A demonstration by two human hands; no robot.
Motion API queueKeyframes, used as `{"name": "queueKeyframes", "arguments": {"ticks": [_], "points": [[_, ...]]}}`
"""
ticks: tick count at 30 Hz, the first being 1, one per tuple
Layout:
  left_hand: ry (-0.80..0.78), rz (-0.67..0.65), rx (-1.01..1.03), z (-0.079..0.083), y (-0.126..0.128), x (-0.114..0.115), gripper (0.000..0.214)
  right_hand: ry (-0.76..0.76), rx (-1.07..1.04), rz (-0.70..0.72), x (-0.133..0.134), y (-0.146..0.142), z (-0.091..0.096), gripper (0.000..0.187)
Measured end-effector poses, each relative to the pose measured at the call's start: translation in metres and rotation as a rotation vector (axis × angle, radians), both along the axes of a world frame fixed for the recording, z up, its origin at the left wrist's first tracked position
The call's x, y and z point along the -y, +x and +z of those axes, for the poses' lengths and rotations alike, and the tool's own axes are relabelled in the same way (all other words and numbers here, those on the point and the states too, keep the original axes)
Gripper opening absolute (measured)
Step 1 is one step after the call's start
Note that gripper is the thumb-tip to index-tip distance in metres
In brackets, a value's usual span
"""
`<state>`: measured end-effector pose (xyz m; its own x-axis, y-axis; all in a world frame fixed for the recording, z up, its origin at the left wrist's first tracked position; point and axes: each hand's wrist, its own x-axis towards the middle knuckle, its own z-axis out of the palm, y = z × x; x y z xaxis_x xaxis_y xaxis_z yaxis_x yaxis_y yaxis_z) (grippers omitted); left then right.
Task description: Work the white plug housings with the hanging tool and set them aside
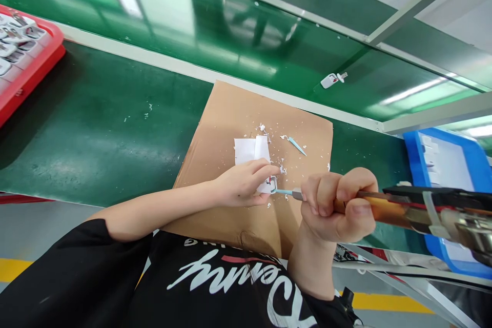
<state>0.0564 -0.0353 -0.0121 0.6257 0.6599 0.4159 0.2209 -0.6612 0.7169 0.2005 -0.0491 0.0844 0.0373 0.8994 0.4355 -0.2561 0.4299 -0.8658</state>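
My left hand is closed around a small white plastic plug housing, with its open end facing right; something red shows inside it. My right hand is wrapped round the copper-coloured barrel of a hand-held power tool. Its thin light-blue tip meets the rim of the housing. Under the work lies a brown cardboard sheet, sprinkled with white shavings. A folded piece of white paper sits just beyond my left hand. Farther right on the cardboard rests a light-blue pointed stick.
At far left stands a red tray full of white plugs. A blue bin with white parts is at the right. A white plug lies behind the pale rail along the green bench.
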Motion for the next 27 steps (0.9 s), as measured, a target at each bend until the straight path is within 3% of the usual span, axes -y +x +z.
{"name": "queueKeyframes", "arguments": {"ticks": [9,18,23,27], "points": [[-0.007,0.000,-0.035,-0.003,-0.001,-0.001,0.043,0.034,-0.037,0.035,-0.002,0.001,-0.003,0.013],[-0.063,0.016,-0.145,-0.006,-0.002,-0.001,0.041,0.045,-0.061,0.039,-0.004,0.000,-0.007,0.014],[-0.139,0.156,-0.194,-0.001,-0.007,-0.011,0.038,0.008,-0.065,-0.013,0.001,0.001,-0.009,0.016],[-0.150,0.340,-0.141,0.001,-0.014,-0.046,0.040,-0.025,-0.085,-0.024,0.007,0.004,-0.011,0.016]]}}
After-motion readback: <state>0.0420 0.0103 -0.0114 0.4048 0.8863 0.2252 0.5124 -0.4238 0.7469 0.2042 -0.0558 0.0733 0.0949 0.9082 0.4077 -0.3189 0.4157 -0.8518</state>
